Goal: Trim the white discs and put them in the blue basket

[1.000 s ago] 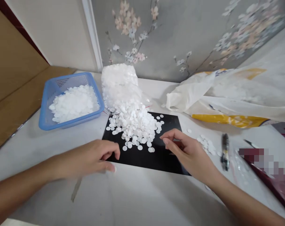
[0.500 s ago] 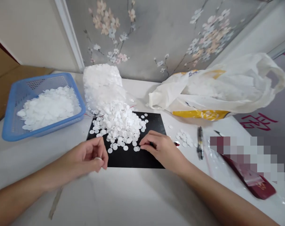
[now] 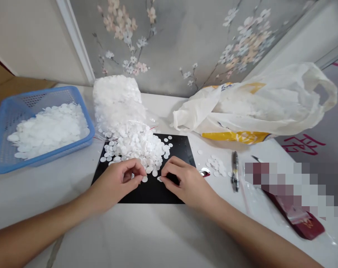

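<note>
The left hand (image 3: 117, 180) has its grip, thumb and forefinger, pinching a white disc (image 3: 144, 179) at the edge. The right hand (image 3: 190, 182) faces it, its grip pinching another small disc (image 3: 159, 179), partly hidden by the fingertips. Both hands are over a black sheet (image 3: 155, 194) on the white tabletop (image 3: 110, 238).

Just beyond the fingertips, a loose pile of discs (image 3: 139, 145) covers the sheet's far part, blocking the way straight ahead. It runs back to a bulging clear bag (image 3: 117, 95) against the wall. To the left stands a blue basket (image 3: 88, 137) holding a heap of white discs (image 3: 51, 128). Right of the sheet are a small shiny red item (image 3: 205, 172), a scatter of discs (image 3: 216, 165) and a dark pen (image 3: 235, 171). Farther right, a flat clear bag (image 3: 251, 201) lies near a dark red object (image 3: 311, 227), partly covered by pixel blocks. A white carrier bag (image 3: 258, 108) sprawls behind these, its loop handle rising at the right end.

The carrier's yellow band (image 3: 236, 137) bears pale marks too unclear to read. Gold marks on the red object are also illegible. On a grey surface at far right, magenta handwriting (image 3: 305, 145) shows character-like strokes that I cannot make out.
</note>
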The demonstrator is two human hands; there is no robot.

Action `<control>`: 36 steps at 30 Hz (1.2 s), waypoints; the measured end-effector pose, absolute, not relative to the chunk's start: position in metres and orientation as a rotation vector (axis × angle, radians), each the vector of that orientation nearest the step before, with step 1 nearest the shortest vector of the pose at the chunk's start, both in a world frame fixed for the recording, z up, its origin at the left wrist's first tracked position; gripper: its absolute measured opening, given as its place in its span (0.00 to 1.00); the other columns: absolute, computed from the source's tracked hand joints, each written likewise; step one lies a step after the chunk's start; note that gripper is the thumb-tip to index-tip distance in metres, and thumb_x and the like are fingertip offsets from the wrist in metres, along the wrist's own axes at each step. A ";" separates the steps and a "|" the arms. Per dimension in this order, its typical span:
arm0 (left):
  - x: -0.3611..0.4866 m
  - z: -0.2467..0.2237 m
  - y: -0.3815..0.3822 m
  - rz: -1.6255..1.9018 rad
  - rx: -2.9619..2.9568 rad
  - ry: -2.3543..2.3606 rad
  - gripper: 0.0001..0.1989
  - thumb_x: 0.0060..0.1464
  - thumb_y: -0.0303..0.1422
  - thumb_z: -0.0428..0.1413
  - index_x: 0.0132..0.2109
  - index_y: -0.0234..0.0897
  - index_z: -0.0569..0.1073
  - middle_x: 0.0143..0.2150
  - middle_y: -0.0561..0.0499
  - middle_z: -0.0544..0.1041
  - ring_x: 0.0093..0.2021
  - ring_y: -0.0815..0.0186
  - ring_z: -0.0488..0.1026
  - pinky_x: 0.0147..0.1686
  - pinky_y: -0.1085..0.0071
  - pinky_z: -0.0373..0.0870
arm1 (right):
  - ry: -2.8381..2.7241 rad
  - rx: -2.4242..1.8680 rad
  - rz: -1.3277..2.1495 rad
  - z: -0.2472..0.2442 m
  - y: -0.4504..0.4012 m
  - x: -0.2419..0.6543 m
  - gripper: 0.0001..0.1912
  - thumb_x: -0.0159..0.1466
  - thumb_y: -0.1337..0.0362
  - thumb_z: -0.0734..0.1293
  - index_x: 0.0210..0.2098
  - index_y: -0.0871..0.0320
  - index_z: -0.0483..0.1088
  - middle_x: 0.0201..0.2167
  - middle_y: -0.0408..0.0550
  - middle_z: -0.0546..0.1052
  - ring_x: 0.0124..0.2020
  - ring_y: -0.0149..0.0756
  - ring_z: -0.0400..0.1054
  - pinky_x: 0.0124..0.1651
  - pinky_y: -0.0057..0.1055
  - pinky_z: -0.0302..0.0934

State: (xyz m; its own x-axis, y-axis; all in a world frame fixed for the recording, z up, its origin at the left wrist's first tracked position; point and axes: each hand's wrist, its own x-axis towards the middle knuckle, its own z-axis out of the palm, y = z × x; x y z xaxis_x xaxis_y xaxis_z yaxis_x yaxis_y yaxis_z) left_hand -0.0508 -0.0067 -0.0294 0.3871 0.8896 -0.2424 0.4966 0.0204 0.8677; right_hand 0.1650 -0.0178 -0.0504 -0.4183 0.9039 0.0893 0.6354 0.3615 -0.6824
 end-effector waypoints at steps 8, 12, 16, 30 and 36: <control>-0.060 -0.033 -0.011 0.383 1.915 1.331 0.06 0.57 0.32 0.50 0.34 0.42 0.71 0.31 0.55 0.71 0.30 0.68 0.65 0.27 0.74 0.58 | -2.092 -1.518 0.760 -0.044 -0.010 0.186 0.07 0.62 0.72 0.63 0.30 0.54 0.69 0.31 0.41 0.71 0.20 0.27 0.61 0.24 0.27 0.58; -0.057 -0.029 -0.012 0.297 1.886 1.340 0.07 0.59 0.34 0.49 0.35 0.42 0.71 0.32 0.56 0.71 0.29 0.68 0.65 0.27 0.73 0.58 | -2.120 -1.539 0.722 -0.048 -0.010 0.186 0.08 0.66 0.69 0.62 0.36 0.53 0.72 0.34 0.43 0.72 0.23 0.30 0.67 0.26 0.29 0.62; -0.057 -0.029 -0.011 0.309 1.893 1.354 0.08 0.59 0.34 0.48 0.35 0.43 0.70 0.30 0.56 0.70 0.29 0.68 0.64 0.27 0.73 0.58 | -2.178 -1.521 0.633 -0.053 -0.010 0.182 0.07 0.66 0.69 0.63 0.37 0.53 0.74 0.34 0.44 0.73 0.28 0.34 0.70 0.31 0.32 0.65; -0.056 -0.029 -0.015 0.296 1.987 1.329 0.10 0.62 0.34 0.46 0.41 0.44 0.73 0.36 0.55 0.69 0.28 0.70 0.64 0.28 0.73 0.58 | -1.965 -1.512 0.974 -0.042 -0.011 0.176 0.05 0.62 0.69 0.67 0.30 0.55 0.73 0.27 0.39 0.74 0.23 0.28 0.62 0.27 0.26 0.56; -0.038 -0.023 -0.025 0.359 1.604 1.226 0.08 0.56 0.37 0.56 0.43 0.45 0.71 0.29 0.60 0.71 0.26 0.72 0.61 0.26 0.75 0.55 | -1.822 -1.327 1.312 -0.035 -0.033 0.153 0.03 0.62 0.68 0.66 0.32 0.56 0.72 0.24 0.38 0.74 0.23 0.27 0.62 0.25 0.24 0.54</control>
